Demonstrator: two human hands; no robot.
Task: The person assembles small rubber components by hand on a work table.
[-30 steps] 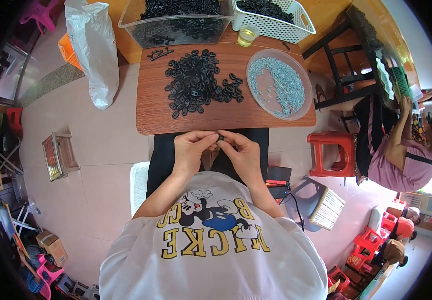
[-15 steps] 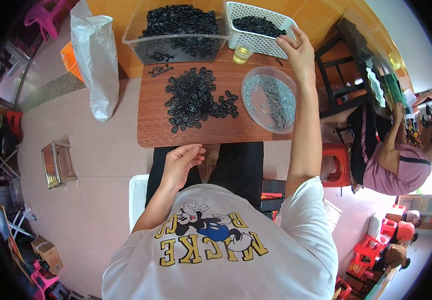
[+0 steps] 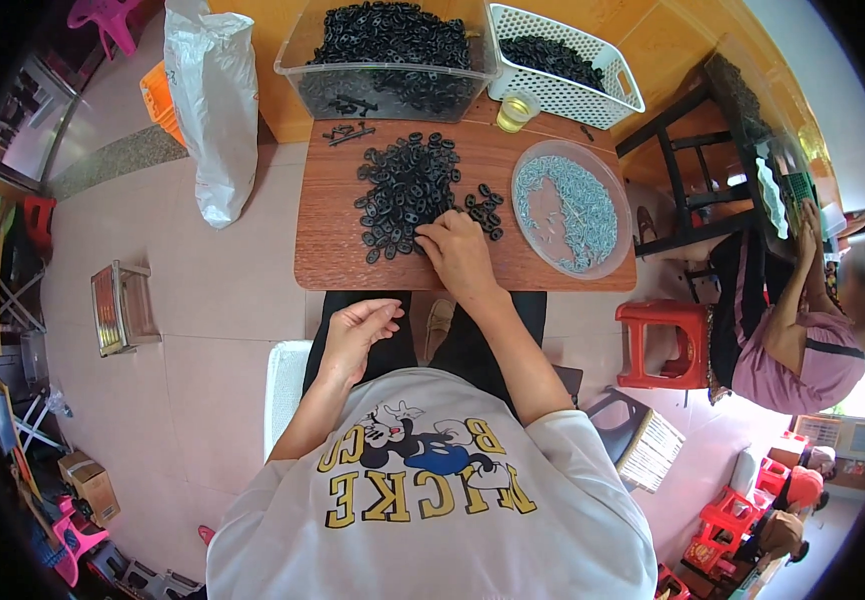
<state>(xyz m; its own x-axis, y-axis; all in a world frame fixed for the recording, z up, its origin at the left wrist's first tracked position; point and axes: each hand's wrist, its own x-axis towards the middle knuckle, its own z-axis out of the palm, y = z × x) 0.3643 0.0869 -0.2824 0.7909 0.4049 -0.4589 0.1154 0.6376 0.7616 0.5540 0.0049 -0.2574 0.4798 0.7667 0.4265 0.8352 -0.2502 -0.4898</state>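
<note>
Right hand [image 3: 458, 255]: reaches over the near edge of the brown wood-grain tabletop [image 3: 328, 262], fingertips at the near right side of a heap of black oval pieces with paired holes [image 3: 398, 185]. Whether its fingers are clamped on a piece cannot be told.

Left hand [image 3: 358, 335]: over the lap, just off the near table edge, fingers curled; whether thumb and forefinger meet cannot be told.

Right of the heap: a round, clear plastic tray [image 3: 627, 215] containing small silvery screws [image 3: 590, 220]. Far left: a clear rectangular plastic bin [image 3: 311, 95] of black pieces. Far right: a white perforated plastic basket [image 3: 578, 102], also holding black pieces. Near the basket: a small cup of yellow liquid [image 3: 517, 112].
</note>
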